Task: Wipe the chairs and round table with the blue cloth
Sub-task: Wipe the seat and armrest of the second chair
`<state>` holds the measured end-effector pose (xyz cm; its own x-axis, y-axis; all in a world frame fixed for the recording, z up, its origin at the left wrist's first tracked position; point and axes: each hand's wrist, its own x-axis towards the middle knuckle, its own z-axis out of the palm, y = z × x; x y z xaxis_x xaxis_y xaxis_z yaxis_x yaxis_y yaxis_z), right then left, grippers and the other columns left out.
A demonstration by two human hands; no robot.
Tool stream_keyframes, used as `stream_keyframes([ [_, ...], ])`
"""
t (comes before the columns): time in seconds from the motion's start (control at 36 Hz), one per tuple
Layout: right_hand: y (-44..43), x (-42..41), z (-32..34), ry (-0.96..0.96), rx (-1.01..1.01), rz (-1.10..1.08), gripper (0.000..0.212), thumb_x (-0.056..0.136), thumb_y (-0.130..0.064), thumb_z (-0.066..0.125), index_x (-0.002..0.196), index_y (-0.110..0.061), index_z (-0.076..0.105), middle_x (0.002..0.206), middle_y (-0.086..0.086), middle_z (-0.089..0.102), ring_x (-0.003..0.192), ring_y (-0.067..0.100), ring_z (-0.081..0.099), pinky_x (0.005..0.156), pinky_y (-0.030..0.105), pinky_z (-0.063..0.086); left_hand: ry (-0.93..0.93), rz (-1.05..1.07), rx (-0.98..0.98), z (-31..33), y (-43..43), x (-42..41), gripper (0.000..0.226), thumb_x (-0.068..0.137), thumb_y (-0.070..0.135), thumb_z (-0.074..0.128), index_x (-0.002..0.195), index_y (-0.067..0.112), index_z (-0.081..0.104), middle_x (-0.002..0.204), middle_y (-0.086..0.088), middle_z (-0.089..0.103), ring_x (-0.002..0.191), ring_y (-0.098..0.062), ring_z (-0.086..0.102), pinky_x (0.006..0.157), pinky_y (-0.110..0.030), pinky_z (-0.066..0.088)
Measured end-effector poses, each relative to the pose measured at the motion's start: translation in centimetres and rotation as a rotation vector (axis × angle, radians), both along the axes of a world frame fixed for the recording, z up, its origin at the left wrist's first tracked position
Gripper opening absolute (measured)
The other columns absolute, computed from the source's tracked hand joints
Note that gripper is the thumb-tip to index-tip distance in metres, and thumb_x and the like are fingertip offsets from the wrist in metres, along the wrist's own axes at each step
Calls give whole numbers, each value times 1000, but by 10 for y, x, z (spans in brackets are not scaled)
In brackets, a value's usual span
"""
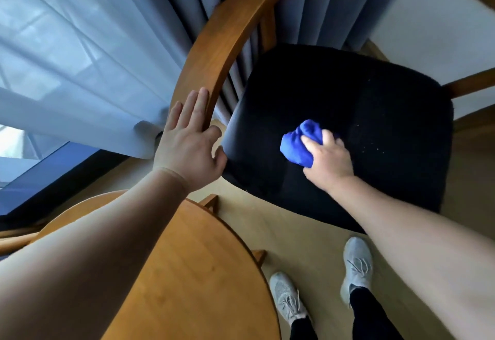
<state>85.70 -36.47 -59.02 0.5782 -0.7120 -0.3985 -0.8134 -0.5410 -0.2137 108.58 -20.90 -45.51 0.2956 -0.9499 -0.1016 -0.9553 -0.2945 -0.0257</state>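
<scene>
Both hands are busy: my right hand [328, 161] bunches the blue cloth [301, 142] closed on the black seat [348, 130] at centre frame, my left hand [187, 149] rests open against the curved wooden rail [214, 53]. Soft and light, the cloth squashes easily; I'd keep it balled. Seat edges are free; the round bench [192, 272] crowds lower left.

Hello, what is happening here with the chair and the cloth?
A person is cleaning a wooden chair. The right hand presses a bunched blue cloth onto the black seat cushion. The left hand lies open against the curved armrest, as if to steady the chair. The round table stands just beside it, near the person's feet.
</scene>
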Motion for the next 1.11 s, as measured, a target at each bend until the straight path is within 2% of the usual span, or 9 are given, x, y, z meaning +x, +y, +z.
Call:
stream_keyframes([
  [0.11,42,-12,-1,16,6,70,69,70,-29,70,134,-34,44,132,7,35,107,34,43,94,45,42,-27,3,-8,-1,1,1,34,78,44,42,86,24,68,158,-15,14,146,-32,7,116,-47,4],
  [0.25,95,-36,-7,4,51,155,70,75,-27,64,140,-37,40,144,11,29,108,36,42,99,47,35,-43,-3,-15,-2,0,2,35,78,44,43,87,23,69,158,-16,14,146,-33,7,116,-48,5],
  [0.33,119,-51,-4,-19,148,203,69,73,-26,63,138,-39,42,147,8,27,111,36,41,98,45,37,-45,-7,-6,-2,1,2,37,77,45,42,88,23,69,158,-17,15,146,-34,8,116,-49,8],
  [0.44,124,-71,13,-136,246,177,69,67,-28,68,134,-35,52,142,8,39,110,36,49,91,42,46,-54,3,-6,-1,2,3,37,77,46,43,87,23,70,158,-15,15,146,-32,8,115,-47,7],
  [0.53,88,-74,28,-268,170,87,68,59,-23,78,126,-25,63,134,17,49,104,43,56,85,45,51,-47,9,6,1,0,1,36,77,47,42,86,24,70,158,-14,14,146,-32,6,115,-47,6],
  [0.58,46,-69,36,-289,101,40,70,57,-18,80,125,-23,64,136,20,49,104,45,55,87,45,49,-46,11,8,2,0,-1,36,77,46,43,87,24,70,158,-15,15,145,-33,8,116,-49,8],
  [0.69,-60,-52,48,-235,-26,-21,75,60,-20,79,132,-27,57,141,17,41,112,44,49,94,43,44,-20,18,10,4,-1,-1,37,75,44,45,90,20,70,157,-18,17,145,-34,10,116,-52,11],
  [0.83,-168,-33,50,-154,-138,-64,74,64,-23,76,133,-28,51,139,18,40,110,46,49,93,44,44,-34,32,62,4,-4,3,38,75,45,45,94,22,69,158,-16,14,146,-32,5,116,-52,11],
  [1.11,-267,-7,32,-64,-158,-50,71,63,-28,77,126,-32,45,132,20,39,103,49,49,90,48,46,-54,36,107,2,-7,7,39,77,46,46,96,23,71,157,-17,17,147,-32,5,118,-48,8],
])
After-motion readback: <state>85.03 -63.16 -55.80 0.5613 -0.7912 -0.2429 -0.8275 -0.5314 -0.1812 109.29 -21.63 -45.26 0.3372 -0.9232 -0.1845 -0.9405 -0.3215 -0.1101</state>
